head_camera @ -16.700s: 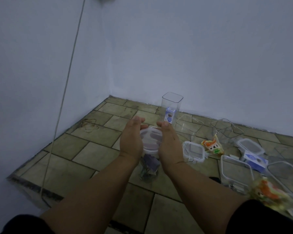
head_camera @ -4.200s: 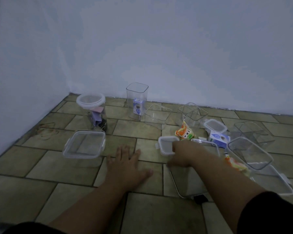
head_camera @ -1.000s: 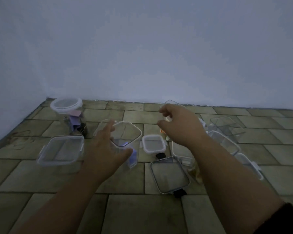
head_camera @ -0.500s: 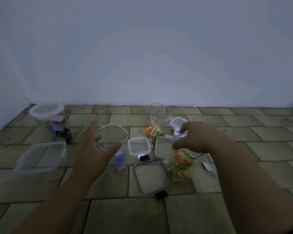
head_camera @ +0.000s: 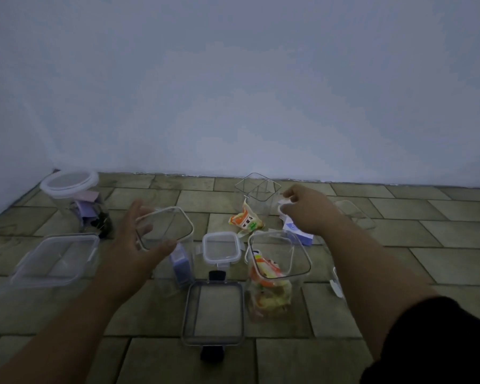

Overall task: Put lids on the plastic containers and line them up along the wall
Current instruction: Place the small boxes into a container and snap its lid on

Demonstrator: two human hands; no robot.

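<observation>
My left hand is open, its fingers spread round the left side of a tall square lidless container that holds a blue packet and stands on the floor. My right hand is further back, fingers pinched on the white rim of a small lidded box with a blue label. A lidless tall container with snack packets stands in front of it. A small square lid and a large rectangular lid with black clasps lie loose on the floor. An empty tall container stands near the wall.
A lidded round jar stands in the left corner, with a flat lidded box in front of it. An orange snack packet lies mid-floor. A clear container and a lid edge show beside my right arm.
My right hand left the snack container's rim and reached back to the small lidded box. My left hand stays spread around the tall container with the blue packet. My view shifted slightly.
</observation>
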